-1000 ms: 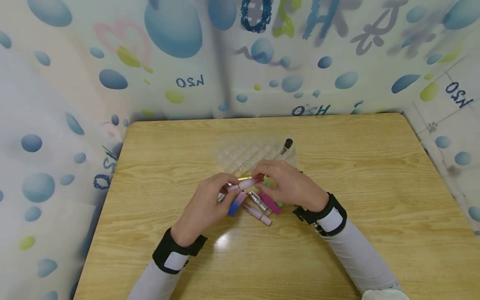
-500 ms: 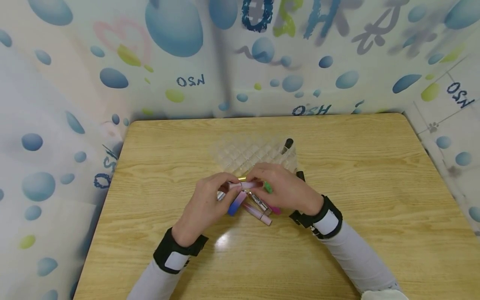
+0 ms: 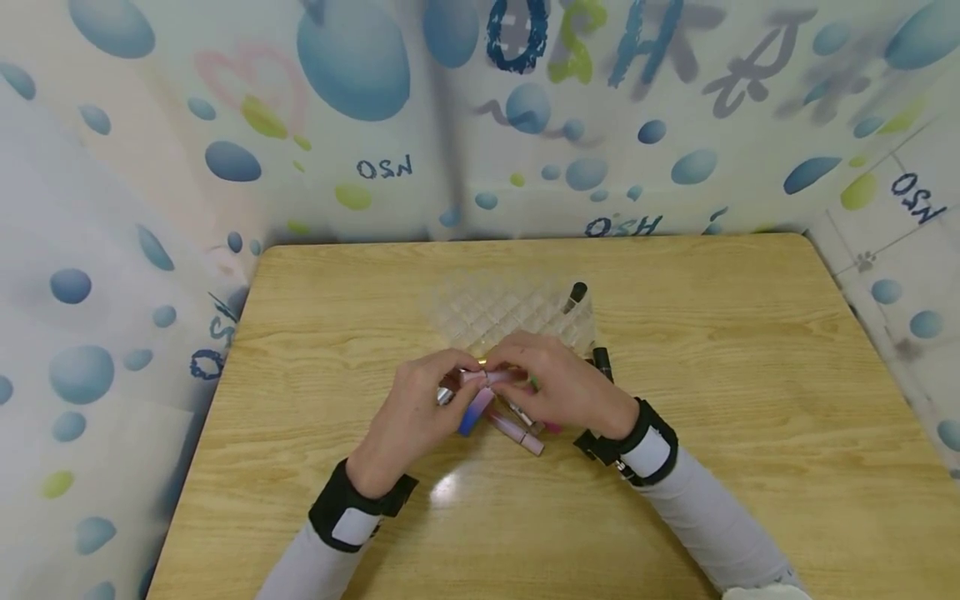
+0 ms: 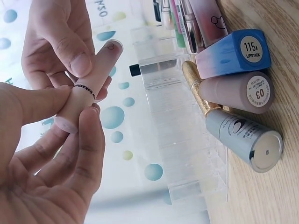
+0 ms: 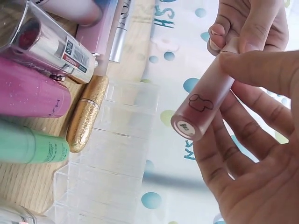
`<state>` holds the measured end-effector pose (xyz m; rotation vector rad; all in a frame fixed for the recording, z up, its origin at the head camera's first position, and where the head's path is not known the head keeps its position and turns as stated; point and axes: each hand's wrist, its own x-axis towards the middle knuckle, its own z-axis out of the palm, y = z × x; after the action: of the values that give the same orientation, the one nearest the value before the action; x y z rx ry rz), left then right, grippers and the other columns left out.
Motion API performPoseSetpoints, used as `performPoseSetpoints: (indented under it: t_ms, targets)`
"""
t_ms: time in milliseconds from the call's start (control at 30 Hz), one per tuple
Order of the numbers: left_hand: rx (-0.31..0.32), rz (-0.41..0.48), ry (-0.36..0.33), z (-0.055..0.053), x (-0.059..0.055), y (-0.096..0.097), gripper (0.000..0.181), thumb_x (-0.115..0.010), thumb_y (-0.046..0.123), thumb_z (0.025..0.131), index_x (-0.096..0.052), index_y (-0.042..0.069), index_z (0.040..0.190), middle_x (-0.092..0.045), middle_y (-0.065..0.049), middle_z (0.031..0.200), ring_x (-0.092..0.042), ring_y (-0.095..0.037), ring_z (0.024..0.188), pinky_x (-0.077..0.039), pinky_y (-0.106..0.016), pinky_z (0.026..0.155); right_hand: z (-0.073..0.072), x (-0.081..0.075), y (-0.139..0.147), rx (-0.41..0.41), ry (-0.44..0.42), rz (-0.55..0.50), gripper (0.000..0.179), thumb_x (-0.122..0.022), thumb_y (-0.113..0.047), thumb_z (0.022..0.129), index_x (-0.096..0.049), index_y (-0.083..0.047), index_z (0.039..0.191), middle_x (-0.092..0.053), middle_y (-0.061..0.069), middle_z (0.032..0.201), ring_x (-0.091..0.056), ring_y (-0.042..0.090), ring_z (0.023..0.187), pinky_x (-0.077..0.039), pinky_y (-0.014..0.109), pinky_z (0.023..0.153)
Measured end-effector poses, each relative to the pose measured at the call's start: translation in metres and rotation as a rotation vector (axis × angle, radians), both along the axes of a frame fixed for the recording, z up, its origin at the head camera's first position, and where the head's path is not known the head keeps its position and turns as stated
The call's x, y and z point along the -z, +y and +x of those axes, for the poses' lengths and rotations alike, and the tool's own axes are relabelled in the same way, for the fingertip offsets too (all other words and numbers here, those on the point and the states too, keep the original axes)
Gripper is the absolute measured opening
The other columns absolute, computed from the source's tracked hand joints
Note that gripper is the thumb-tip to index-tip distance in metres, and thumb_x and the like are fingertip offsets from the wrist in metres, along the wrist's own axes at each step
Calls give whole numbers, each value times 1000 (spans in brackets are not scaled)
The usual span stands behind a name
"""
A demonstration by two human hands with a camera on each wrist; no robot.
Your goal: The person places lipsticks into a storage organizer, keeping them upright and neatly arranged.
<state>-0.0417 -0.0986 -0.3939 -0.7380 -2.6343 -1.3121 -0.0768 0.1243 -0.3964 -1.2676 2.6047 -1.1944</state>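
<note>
A pale pink lip gloss tube [image 4: 105, 60] with a dark band of lettering round its middle is held between both hands. Its left end is pinched by the thumb and fingers of my left hand [image 3: 411, 408]. My right hand [image 3: 564, 385] grips the other half, the thumb lying along the tube. In the right wrist view the rosy lower end, with a round label, points at the camera. Just below the hands lie a blue-and-pink lipstick [image 4: 231, 53], a mauve tube marked 03 [image 4: 238, 91], a grey-blue tube [image 4: 243, 137] and a gold tube [image 5: 88, 114].
Behind the hands stands a clear compartment organizer [image 3: 491, 312], a black-capped item [image 3: 576, 296] in its right end. Another black-capped tube [image 3: 602, 363] lies by the right hand. A magenta tube [image 5: 32, 88] and a green tube [image 5: 35, 144] crowd the pile.
My right hand has slid left along the lip gloss, closer to my left hand, covering more of the tube. My left hand has barely moved.
</note>
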Motion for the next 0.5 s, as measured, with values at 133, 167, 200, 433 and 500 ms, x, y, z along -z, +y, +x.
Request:
performPoseSetpoints:
  t_ms: [133, 167, 200, 433, 500]
  targets:
    - [8, 4, -4, -1, -2, 1, 17, -74, 19, 95, -72, 9, 108, -74, 1, 99, -68, -6, 81, -61, -29, 69, -1, -4, 2, -14, 13, -36, 15, -73, -15, 95, -74, -10, 109, -69, -3, 101, -60, 4, 82, -57, 26, 67]
    - [8, 1, -5, -1, -2, 1, 20, -74, 19, 94, -71, 8, 111, -74, 0, 101, -69, -7, 83, -61, -28, 70, -2, -5, 3, -15, 13, -49, 15, -73, -16, 95, -74, -10, 109, -70, -4, 101, -60, 5, 81, -57, 27, 67]
    - [10, 2, -7, -1, -2, 1, 25, -75, 19, 93, -70, 7, 114, -74, -1, 103, -70, -9, 85, -62, -29, 71, -2, -6, 4, -16, 12, -65, 16, -73, -15, 95, -73, -10, 110, -70, -4, 102, -61, 5, 82, -57, 27, 67]
    - [33, -32, -64, 1, -2, 3, 38, -77, 19, 90, -63, 8, 124, -74, -8, 103, -74, -20, 84, -62, -40, 66, -3, -11, 6, -28, -24, -174, 16, -74, -14, 94, -73, -14, 110, -74, -5, 105, -69, 6, 93, -60, 27, 80]
    - [41, -36, -85, 3, -2, 4, 35, -77, 19, 91, -64, 9, 122, -75, -9, 103, -73, -21, 84, -62, -40, 67, -1, -11, 6, -48, -51, -199, 18, -75, -13, 93, -73, -12, 111, -75, -3, 106, -70, 8, 95, -61, 29, 83]
